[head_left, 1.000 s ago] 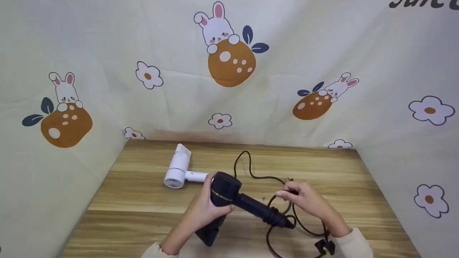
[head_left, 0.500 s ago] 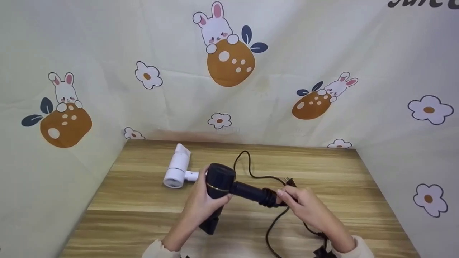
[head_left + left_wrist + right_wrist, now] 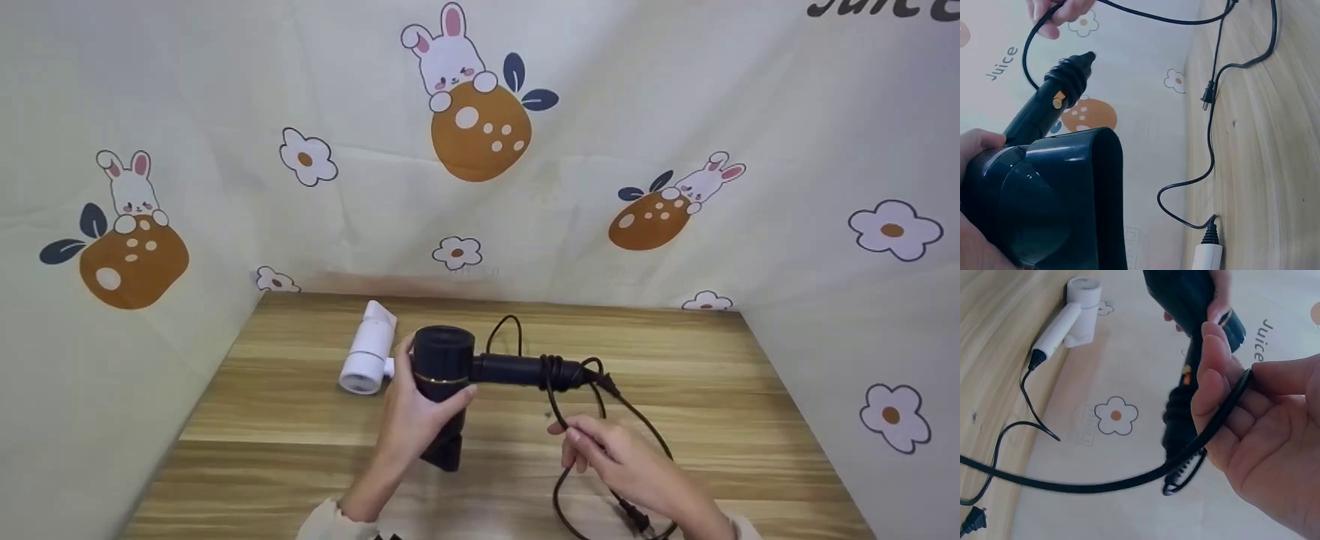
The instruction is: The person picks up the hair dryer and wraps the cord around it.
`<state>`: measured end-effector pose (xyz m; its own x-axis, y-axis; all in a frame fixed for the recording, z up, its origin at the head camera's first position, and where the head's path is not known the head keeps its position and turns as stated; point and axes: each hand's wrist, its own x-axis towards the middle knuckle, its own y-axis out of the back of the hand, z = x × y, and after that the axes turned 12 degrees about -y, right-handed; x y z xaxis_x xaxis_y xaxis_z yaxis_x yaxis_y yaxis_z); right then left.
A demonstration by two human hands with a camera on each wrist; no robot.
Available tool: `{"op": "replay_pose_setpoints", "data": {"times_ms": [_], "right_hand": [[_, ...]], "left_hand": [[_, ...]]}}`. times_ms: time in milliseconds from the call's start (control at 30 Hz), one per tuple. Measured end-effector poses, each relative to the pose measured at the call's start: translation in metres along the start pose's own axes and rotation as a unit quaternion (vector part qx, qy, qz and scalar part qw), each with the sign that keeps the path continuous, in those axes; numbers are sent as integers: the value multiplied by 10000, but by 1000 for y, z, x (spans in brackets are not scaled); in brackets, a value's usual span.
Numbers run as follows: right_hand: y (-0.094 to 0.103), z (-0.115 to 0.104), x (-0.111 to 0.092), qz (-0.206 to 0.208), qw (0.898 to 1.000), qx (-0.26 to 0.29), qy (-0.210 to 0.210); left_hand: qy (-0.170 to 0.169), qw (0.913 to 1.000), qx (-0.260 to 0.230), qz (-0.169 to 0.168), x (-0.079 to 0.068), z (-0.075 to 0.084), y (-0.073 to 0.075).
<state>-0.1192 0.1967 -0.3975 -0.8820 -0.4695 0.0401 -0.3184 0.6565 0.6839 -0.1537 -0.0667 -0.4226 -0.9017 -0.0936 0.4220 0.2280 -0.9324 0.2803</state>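
Note:
My left hand [image 3: 420, 416] grips a black hair dryer [image 3: 444, 356] by its barrel, thumb across the front, fingers behind. The dryer's handle points right, and several turns of its black cord [image 3: 553, 373] are wound round the handle's end. Below the handle my right hand [image 3: 611, 454] pinches that cord between thumb and fingers; in the right wrist view the cord [image 3: 1095, 487] runs across the curled fingers. The nozzle [image 3: 1107, 197] faces the left wrist camera. A white hair dryer [image 3: 367, 352] lies on the table behind my left hand, its handle mostly hidden.
The wooden table [image 3: 247, 420] is backed by a patterned cloth [image 3: 360, 210] on three sides. The white dryer's thin cord [image 3: 1211, 140] trails over the table to a plug [image 3: 1207, 94]. A loose loop of cord [image 3: 556, 499] hangs down to the front right.
The black dryer has risen and turned, so its handle now lies level. My right hand moved from the handle's end down and left, drawing the cord; another turn shows round the handle.

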Motion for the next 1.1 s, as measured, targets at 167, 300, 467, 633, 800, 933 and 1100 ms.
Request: {"op": "replay_pose_setpoints", "data": {"times_ms": [167,300,467,633,800,933,1100], "right_hand": [[-7,1,4,-207,9998,36,-61],[-13,4,8,-95,9999,-9,94],[-21,9,13,337,9978,-268,504],[-29,15,21,1218,9854,-609,1024],[-34,21,26,2086,9688,-850,1030],[-36,23,30,2262,9689,-795,603],[-38,27,36,2283,9716,-571,235]], "left_hand": [[134,9991,-379,107,1,4,4],[205,9987,-452,131,0,6,5],[186,9980,-588,149,-2,9,4],[270,9963,-804,121,-4,13,4],[436,9931,-1085,93,-4,15,5],[448,9920,-1183,51,-5,18,5],[459,9903,-1310,55,-6,19,4]]}}
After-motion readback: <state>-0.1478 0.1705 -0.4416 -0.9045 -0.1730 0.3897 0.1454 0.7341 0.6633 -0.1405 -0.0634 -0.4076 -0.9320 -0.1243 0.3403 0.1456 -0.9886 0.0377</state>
